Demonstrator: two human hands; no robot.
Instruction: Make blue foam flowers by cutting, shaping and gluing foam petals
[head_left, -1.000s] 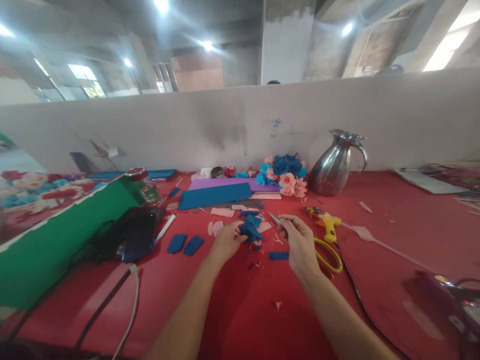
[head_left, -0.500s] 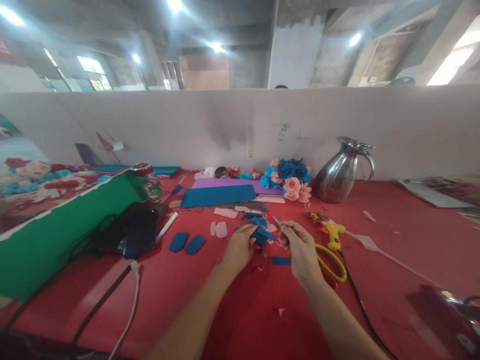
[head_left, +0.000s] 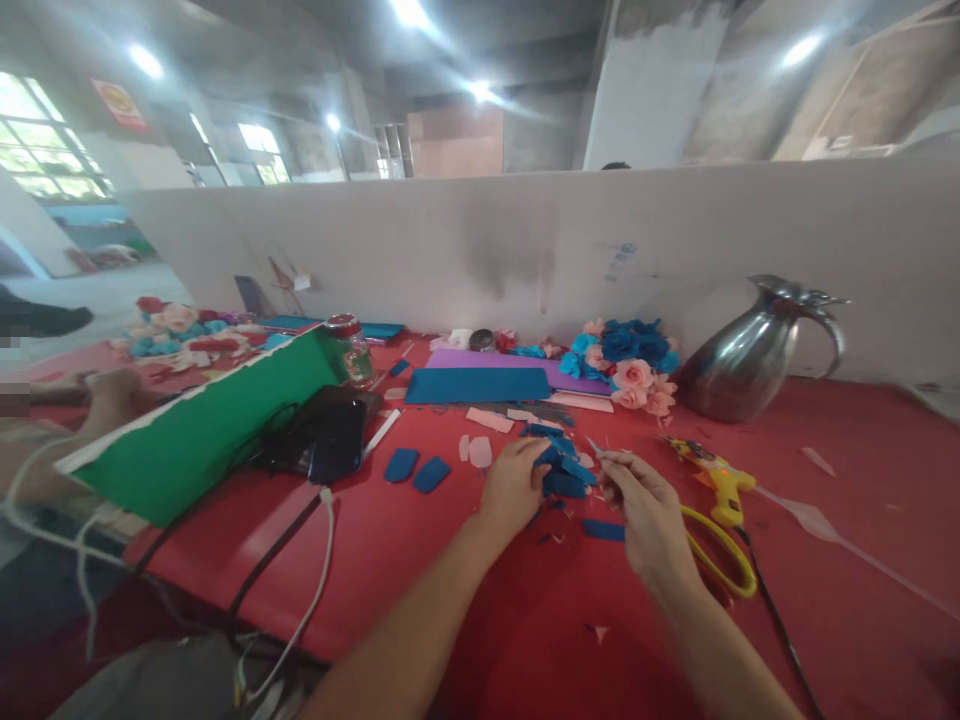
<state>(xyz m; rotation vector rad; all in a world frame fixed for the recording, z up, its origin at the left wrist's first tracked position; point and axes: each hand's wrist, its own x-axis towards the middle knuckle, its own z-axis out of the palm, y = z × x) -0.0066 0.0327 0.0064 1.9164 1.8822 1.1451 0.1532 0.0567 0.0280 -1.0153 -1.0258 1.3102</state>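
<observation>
My left hand point(head_left: 517, 485) is closed at the fingertips on a blue paper piece point(head_left: 564, 484), over a small heap of blue paper scraps. My right hand point(head_left: 649, 505) is closed around yellow-handled scissors point(head_left: 742, 568); a thin pale tip shows beyond its fingers, and the yellow loop stands out beside the wrist. My fingers hide the middle of the scissors. A narrow blue paper strip point(head_left: 604, 530) lies just under the right hand. To the left are two cut blue petal shapes point(head_left: 431, 474) and pale pink petals point(head_left: 480, 452).
A yellow glue gun point(head_left: 724, 490) with its cord lies at right, before a metal jug point(head_left: 731, 360). Paper flowers point(head_left: 630, 370) and blue paper sheets point(head_left: 480, 385) are behind. A phone point(head_left: 336, 442), cables and a green board point(head_left: 225, 430) stand left; another person's arm point(head_left: 112, 400) is beyond.
The view has swung left, so everything sits further right and another person's arm has come into sight. Both hands stay at the blue scraps, with little change in their grip.
</observation>
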